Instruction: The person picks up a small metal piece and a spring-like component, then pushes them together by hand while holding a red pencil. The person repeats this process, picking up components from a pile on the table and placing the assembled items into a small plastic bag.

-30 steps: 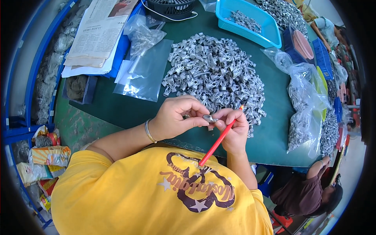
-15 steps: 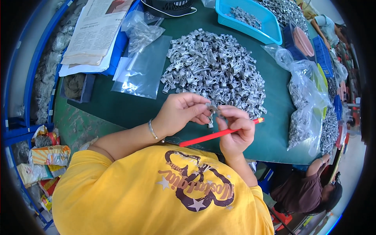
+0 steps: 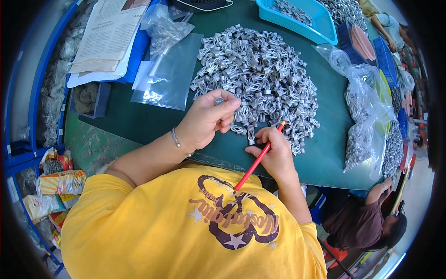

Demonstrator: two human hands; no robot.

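Note:
A heap of small grey looped clips (image 3: 255, 74) covers the middle of the green table. My left hand (image 3: 204, 116) is closed above the heap's near left edge, with one grey clip (image 3: 219, 100) showing at its curled fingers. Between the fingers of my right hand (image 3: 276, 153) lies a slanting red pencil (image 3: 255, 166), its yellowish tip upward over the clips. The thumb and forefinger of that hand are apart, beside a loose clip (image 3: 251, 137) at the heap's near edge. Whether they touch it I cannot tell.
Clear plastic bags (image 3: 169, 79) lie left of the heap, near newspapers (image 3: 109, 39) on a blue bin. A turquoise basket (image 3: 302, 30) with grey parts stands at the back. Filled bags (image 3: 360, 125) line the right side. Another person (image 3: 362, 223) sits at lower right.
My hands have parted. The left has moved up and left with a clip; the right has lowered toward the heap's near edge, and the pencil has swung steeper.

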